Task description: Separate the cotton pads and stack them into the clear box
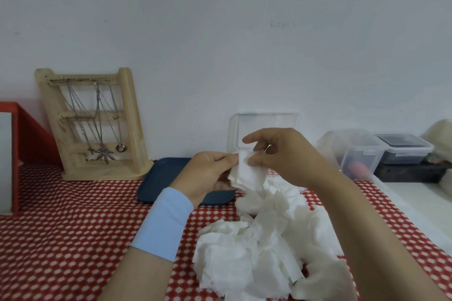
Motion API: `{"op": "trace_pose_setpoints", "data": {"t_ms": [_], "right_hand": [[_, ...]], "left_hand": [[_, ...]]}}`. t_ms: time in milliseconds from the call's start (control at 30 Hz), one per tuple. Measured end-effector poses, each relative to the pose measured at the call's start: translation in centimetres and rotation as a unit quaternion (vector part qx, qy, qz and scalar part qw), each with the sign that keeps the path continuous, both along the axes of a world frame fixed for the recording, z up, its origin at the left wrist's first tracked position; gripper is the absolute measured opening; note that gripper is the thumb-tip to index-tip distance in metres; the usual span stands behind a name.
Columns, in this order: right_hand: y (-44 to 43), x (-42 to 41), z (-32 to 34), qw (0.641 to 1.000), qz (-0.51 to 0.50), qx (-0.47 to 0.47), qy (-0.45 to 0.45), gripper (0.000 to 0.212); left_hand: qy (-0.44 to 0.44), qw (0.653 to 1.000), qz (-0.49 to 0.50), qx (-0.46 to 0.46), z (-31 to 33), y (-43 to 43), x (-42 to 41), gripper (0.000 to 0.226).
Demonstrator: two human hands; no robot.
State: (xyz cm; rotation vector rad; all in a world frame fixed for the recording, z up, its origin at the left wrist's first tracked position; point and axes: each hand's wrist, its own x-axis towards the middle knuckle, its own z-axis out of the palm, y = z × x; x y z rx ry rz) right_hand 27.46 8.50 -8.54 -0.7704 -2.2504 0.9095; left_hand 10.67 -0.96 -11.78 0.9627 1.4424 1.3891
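Over the red-patterned counter (73, 227), left hand (208, 171) and right hand (281, 154) meet before the clear box (266, 121), fingers (227, 158) curled, both pinching 1 wad of cotton pads (247, 176) above the pile (244, 256).

Left hand (208, 173), wide pale-blue wristband (163, 225) (smooth, plain fabric), right hand (281, 154), bare forearms

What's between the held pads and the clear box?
Nothing visible. The left hand and right hand pinch the cotton pads directly in front of the clear box, whose lid stands open. Its opening is hidden behind the hands.
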Motion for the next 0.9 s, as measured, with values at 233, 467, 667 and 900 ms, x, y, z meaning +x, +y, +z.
{"op": "trace_pose_setpoints", "data": {"t_ms": [233, 467, 667, 900], "right_hand": [[0.0, -0.8, -1.1, 0.998, -0.039, 0.005, 0.051, 0.026], [-0.2, -1.0, -1.3, 0.994, -0.102, 0.032, 0.033, 0.024], [-0.6, -0.8, -0.7, 0.988, -0.106, -0.114, 0.024, 0.015], [-0.1, -1.1, -1.3, 0.967, -0.174, -0.157, 0.095, 0.023]], "left_hand": [[-0.044, 0.999, -0.009, 0.012, -0.2, 0.1, 0.0, 0.024], [-0.042, 0.998, -0.032, 0.029, -0.1, 0.1, -0.1, 0.023], [-0.11, 0.992, -0.003, 0.057, -0.1, 0.3, -0.5, 0.023], [-0.115, 0.991, -0.009, 0.07, -0.6, 0.7, -0.4, 0.022]]}}
